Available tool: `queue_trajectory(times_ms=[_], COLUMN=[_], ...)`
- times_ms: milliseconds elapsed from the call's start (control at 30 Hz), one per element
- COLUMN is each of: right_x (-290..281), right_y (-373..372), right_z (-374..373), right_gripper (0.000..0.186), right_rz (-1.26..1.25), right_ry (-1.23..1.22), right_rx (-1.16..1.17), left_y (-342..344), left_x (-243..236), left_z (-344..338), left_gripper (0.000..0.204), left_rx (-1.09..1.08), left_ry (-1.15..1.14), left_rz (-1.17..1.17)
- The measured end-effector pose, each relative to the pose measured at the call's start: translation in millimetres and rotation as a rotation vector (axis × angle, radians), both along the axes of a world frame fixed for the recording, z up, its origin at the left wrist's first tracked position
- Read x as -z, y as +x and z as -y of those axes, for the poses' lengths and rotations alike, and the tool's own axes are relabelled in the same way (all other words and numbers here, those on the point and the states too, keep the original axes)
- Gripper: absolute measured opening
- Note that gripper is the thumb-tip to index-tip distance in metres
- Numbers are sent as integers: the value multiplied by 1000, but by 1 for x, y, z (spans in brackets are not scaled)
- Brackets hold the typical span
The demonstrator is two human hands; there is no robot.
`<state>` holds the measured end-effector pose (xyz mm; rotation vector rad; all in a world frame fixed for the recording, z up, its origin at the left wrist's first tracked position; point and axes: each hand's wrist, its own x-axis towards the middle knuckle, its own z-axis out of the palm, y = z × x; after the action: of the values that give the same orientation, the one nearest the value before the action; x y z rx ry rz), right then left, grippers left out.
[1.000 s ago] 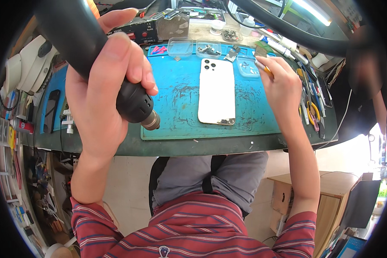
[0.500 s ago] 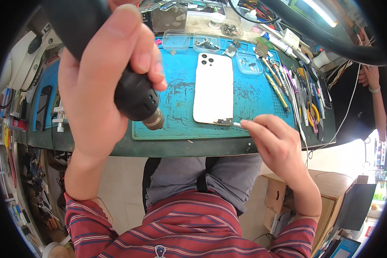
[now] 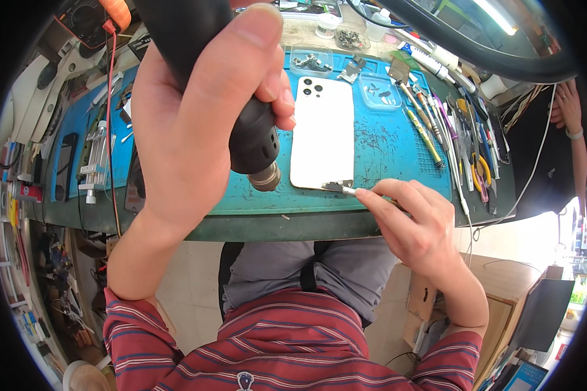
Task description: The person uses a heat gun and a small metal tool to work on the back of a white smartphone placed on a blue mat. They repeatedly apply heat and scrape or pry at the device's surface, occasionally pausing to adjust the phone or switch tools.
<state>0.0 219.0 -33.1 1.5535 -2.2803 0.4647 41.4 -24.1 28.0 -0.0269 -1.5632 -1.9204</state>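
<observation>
Hands, hot-air tool and phone on the blue mat

Phone (image 3: pixel 322 133) lies flat on the blue mat (image 3: pixel 385 146), white back up, with its camera end far from the person. The mat covers the middle of the bench (image 3: pixel 293 225).

The left hand (image 3: pixel 189 130) is closed tight around a black hot-air tool (image 3: pixel 241 124). The tool is held up above the mat. Its metal tip points down, just left of the phone's near edge, not touching it.

The right hand (image 3: pixel 414 221) is pinched shut on a thin tool (image 3: pixel 350 191). Its pale tip sits at the near edge of the phone, on a small dark part (image 3: pixel 336 186) there. Most of this tool is hidden inside the fingers.

Two clear trays (image 3: pixel 312 60) with tiny parts sit at the far side of the mat. A row of tools (image 3: pixel 437 124) lies to the right of the phone. A red wire (image 3: pixel 109 111) hangs down on the left side. Another person's hand (image 3: pixel 569 107) is at the far right, well apart from the mat.
</observation>
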Motion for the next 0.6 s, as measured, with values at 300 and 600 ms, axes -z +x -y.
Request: queue_trajectory(times_ms=[300, 600], right_x=[2, -3], right_y=[-1, 13], right_z=[1, 7], right_gripper=[41, 47], right_rz=[7, -5], right_ry=[11, 13], right_rx=[-12, 0], left_y=[-5, -10], left_x=[6, 13], left_z=[8, 23], left_gripper=[40, 44], left_rx=[91, 208], left_ry=[-8, -174], left_rz=[-54, -25])
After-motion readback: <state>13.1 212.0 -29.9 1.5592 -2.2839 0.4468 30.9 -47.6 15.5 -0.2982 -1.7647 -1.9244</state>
